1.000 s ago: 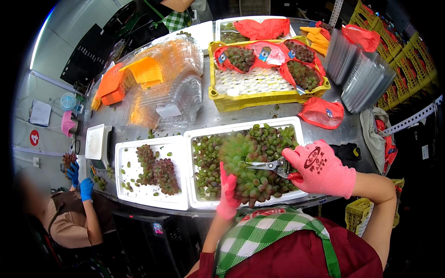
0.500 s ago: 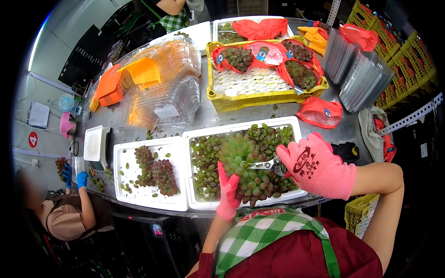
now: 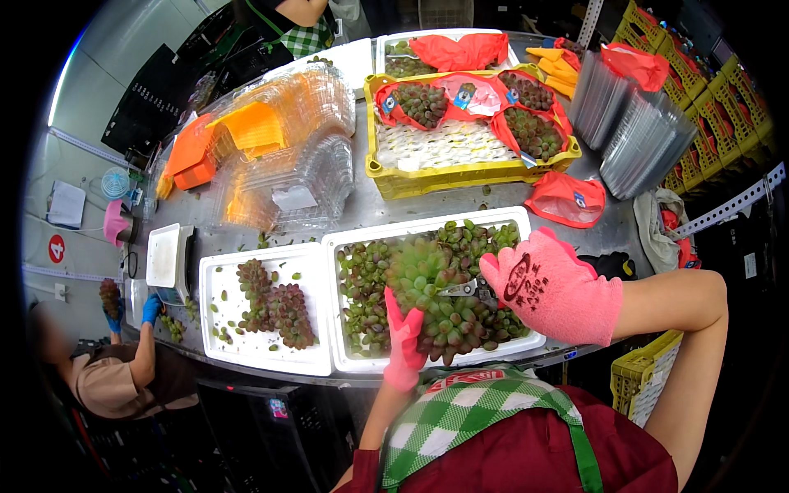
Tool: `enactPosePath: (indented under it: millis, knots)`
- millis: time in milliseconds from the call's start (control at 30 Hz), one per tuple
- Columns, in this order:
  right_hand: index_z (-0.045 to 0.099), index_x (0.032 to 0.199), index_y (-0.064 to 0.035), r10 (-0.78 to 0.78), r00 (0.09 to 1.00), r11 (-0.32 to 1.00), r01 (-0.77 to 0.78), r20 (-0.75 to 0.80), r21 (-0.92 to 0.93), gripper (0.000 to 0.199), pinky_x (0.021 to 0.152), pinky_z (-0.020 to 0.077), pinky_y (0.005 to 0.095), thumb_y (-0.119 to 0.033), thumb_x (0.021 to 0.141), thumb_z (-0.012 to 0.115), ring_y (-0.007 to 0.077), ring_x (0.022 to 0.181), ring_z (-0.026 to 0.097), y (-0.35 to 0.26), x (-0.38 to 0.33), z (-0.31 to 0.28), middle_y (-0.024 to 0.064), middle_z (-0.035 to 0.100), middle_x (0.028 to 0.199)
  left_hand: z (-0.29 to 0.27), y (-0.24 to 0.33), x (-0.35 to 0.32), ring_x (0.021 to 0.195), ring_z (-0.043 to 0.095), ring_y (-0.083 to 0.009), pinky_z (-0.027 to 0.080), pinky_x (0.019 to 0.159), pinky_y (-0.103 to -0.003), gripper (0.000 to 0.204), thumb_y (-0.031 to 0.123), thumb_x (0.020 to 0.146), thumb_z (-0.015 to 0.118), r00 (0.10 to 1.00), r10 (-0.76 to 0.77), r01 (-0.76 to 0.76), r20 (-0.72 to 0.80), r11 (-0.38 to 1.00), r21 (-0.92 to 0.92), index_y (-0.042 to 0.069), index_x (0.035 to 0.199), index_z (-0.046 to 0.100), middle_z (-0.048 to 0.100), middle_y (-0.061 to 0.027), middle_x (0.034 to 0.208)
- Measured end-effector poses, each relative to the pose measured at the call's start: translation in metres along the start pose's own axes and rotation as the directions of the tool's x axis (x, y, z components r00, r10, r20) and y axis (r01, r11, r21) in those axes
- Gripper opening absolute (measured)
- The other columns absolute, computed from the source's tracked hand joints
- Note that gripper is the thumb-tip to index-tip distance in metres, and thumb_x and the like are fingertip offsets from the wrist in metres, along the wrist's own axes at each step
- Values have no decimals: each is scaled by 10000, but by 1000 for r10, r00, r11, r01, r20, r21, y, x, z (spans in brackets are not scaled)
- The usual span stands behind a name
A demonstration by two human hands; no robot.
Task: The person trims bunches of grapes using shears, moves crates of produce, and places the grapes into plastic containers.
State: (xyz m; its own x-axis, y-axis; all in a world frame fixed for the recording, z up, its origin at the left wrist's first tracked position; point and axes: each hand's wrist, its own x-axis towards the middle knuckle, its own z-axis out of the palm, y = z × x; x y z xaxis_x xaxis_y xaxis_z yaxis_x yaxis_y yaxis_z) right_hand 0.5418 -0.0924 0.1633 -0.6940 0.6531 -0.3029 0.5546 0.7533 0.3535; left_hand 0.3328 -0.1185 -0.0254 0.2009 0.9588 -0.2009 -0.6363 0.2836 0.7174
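Observation:
A large bunch of green and reddish grapes (image 3: 431, 287) is held up over a white foam tray (image 3: 330, 283) full of loose grapes. My left hand (image 3: 403, 337), in a pink glove, supports the bunch from its left side, fingers partly hidden behind it. My right hand (image 3: 546, 287), also pink-gloved, is closed on a pair of small scissors (image 3: 460, 288). Their metal blades point left into the bunch and the handles are mostly covered by the glove. To the left, a second white foam tray (image 3: 222, 329) carries two dark-red bunches (image 3: 289, 316) and some loose grapes.
Beyond the trays stands a yellow crate (image 3: 460, 182) with red-bagged grapes. Clear plastic boxes (image 3: 308, 181) are stacked at left, more clear containers (image 3: 645, 144) at right. A red bag (image 3: 567, 200) lies near the crate. A white scale (image 3: 168, 255) sits near a blue-gloved co-worker (image 3: 123, 370).
My right hand has shifted slightly left and up, and the scissors' blades look closer together. My left hand stays on the bunch. The co-worker's hands have moved slightly.

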Motion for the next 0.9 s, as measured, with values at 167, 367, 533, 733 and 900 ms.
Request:
enactPosePath:
  millis: [167,367,533,733,900]
  knots:
    - [528,901,-46,-10,1000,1000,9,-29,-4,204,533,356,336,-174,754,590,174,611,564,1,-1,0,22,516,699,-2,0,-2,1242,471,-289,442,996,-438,735,200,879,618,999,-35,38,41,998,-50,95,1472,196,396,-148,1404]
    - [517,919,-44,18,999,999,-16,-40,49,220,518,366,337,-185,765,586,173,592,575,-1,1,10,22,533,692,-1,3,0,1241,471,-290,443,995,-437,727,218,892,609,993,-4,19,118,992,-128,101,1474,190,395,-146,1405]
    - [500,947,-40,44,999,995,-42,-20,93,221,528,394,342,-195,805,568,193,638,608,1,-5,9,45,572,732,-6,-1,-4,1236,474,-297,448,988,-435,713,250,910,594,998,2,5,64,994,-105,113,1476,182,393,-142,1407]
    - [499,1068,-48,366,929,650,-209,-59,731,353,601,476,397,-274,826,623,275,729,647,0,-6,12,94,616,803,-13,-6,-3,1239,473,-302,446,989,-439,723,230,904,598,998,-20,33,55,971,-238,126,1481,175,393,-141,1408]
    - [525,1134,-63,463,858,337,63,-224,939,519,591,482,381,-200,690,754,300,714,639,-26,29,30,131,618,768,-1,-3,-6,1244,471,-283,432,1003,-419,788,118,842,642,1000,24,-25,-17,998,-60,128,1484,185,407,-126,1397]
